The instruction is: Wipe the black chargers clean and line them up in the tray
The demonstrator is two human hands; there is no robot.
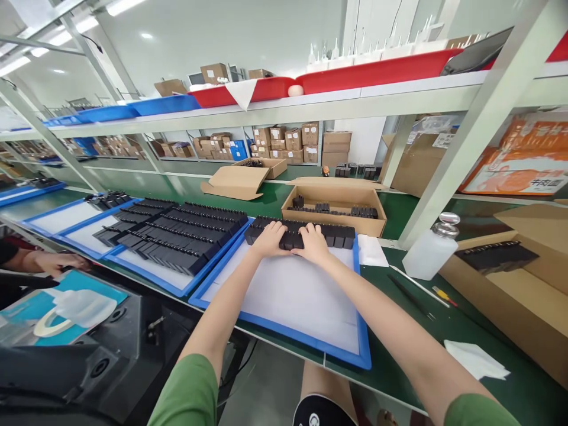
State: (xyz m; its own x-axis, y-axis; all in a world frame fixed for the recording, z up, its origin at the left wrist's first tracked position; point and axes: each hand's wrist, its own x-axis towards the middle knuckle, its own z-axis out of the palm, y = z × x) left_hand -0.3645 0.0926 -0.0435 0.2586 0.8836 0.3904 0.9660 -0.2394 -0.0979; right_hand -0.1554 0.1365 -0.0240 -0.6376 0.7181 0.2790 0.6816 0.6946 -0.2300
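Observation:
A row of small black block-shaped parts (341,235) stands along the back edge of a blue-rimmed tray (306,342) with a white bottom. My left hand (270,239) and my right hand (313,242) lie side by side at the middle of this row. Fingers of both hands curl over the tops of the blocks, while the thumbs press on their front faces and nearly meet. The blocks directly under my palms are partly hidden. Just behind the row, an open cardboard box (335,222) holds more black parts.
Left of my tray, another blue-rimmed tray (177,291) carries several rows of black parts. To the right are a white pump bottle (430,251), tweezers (410,294), a white tissue (477,359) and a large open carton (501,296). A co-worker's hand (57,262) shows at far left.

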